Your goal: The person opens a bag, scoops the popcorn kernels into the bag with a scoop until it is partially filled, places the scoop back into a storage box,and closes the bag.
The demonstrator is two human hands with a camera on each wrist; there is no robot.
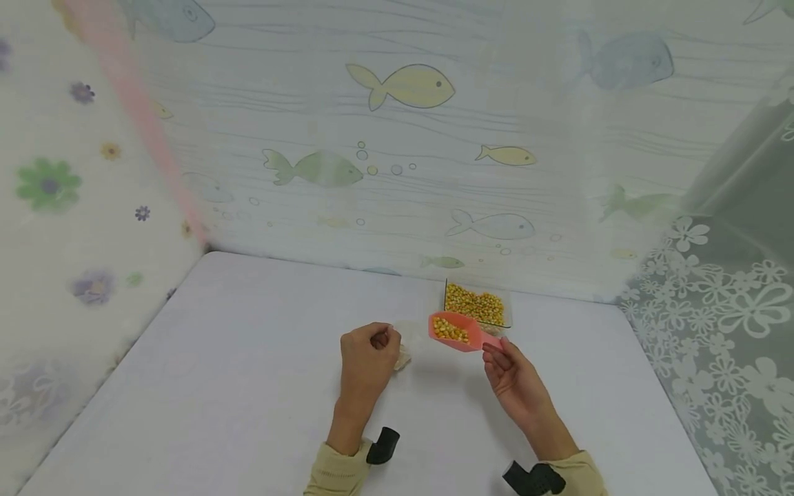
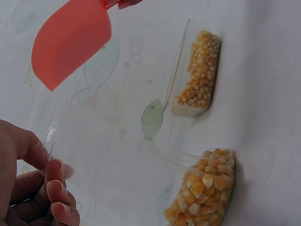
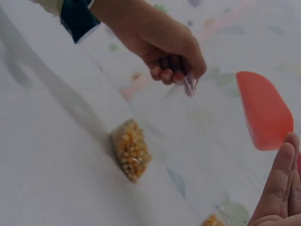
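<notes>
My left hand (image 1: 383,339) pinches the top edge of a clear plastic bag (image 3: 190,87) and holds it upright on the white table (image 1: 248,386). Corn kernels (image 2: 203,188) fill the bag's bottom (image 3: 131,150). My right hand (image 1: 497,353) grips the handle of an orange-pink scoop (image 1: 455,331) loaded with kernels, hovering just right of the bag's mouth and above it. Behind the scoop stands a clear container (image 1: 476,305) of corn kernels. The left wrist view has the scoop's underside (image 2: 70,42) above the bag and the container (image 2: 200,70) beyond.
Fish-patterned curtain (image 1: 403,138) walls the table's far edge, flowered curtains hang at the left (image 1: 62,207) and right (image 1: 732,310). The container sits close to the back curtain. Black wrist mounts (image 1: 383,446) show at both sleeves.
</notes>
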